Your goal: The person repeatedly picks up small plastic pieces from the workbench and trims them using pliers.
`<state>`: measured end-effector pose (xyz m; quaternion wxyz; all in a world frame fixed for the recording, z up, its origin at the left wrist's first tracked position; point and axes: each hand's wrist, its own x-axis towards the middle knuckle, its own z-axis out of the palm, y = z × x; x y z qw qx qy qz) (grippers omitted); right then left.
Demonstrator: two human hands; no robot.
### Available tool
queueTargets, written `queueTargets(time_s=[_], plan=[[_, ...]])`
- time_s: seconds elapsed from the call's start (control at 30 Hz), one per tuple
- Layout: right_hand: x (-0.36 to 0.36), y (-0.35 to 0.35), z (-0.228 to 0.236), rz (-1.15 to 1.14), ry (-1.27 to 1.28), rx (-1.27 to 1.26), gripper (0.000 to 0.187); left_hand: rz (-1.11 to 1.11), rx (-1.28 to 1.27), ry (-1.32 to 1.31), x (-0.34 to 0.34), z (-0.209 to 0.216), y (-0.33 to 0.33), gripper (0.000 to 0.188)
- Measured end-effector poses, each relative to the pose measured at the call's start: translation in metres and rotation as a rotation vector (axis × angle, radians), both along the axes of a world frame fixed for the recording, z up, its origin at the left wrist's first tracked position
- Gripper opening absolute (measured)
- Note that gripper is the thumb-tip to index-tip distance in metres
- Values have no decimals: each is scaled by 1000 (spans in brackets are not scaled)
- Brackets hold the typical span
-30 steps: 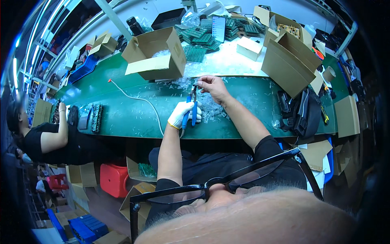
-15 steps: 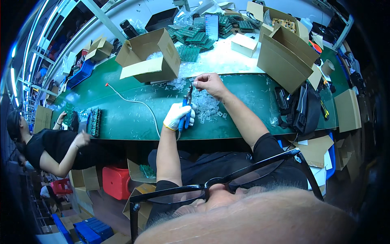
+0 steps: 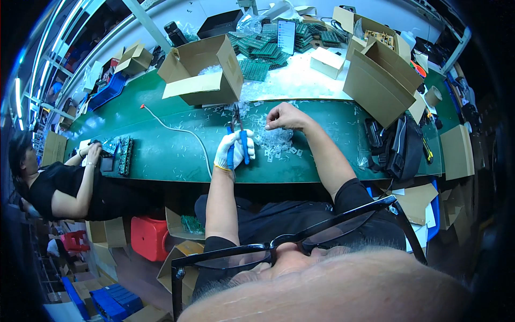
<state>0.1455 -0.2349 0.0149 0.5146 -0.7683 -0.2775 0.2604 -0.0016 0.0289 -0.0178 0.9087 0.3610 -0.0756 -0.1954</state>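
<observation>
Across the green table, just moving the bare right hand off the blue pliers left of frame centre to the heap of clear bits, seemingly pausing the tool; bunching right fingertips close together, leaving any held bit impossible to tell; curling the gloved left hand round both handles; counting one pair of pliers, one phone, one white box

Centre frame: a gloved left hand holds blue-handled pliers; the bare right hand is near small clear pieces on a green counter.
</observation>
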Motion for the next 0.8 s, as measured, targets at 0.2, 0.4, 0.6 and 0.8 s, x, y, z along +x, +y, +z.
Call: queueTargets(time_s=[0.2, 0.4, 0.6, 0.8], plan=[[6, 37, -3, -297, -477, -157, 30, -12, -135, 27, 3, -1, 3, 70], [25, 64, -10, -248, -845, -449, 23, -37, -175, 43, 4, -3, 5, 71], [35, 43, -29, -289, -910, -374, 12, -57, -166, 30, 8, -1, 1, 71], [8, 33, -15, -350, -533, -19, 17, -54, -159, 57, 3, -4, 10, 72]])
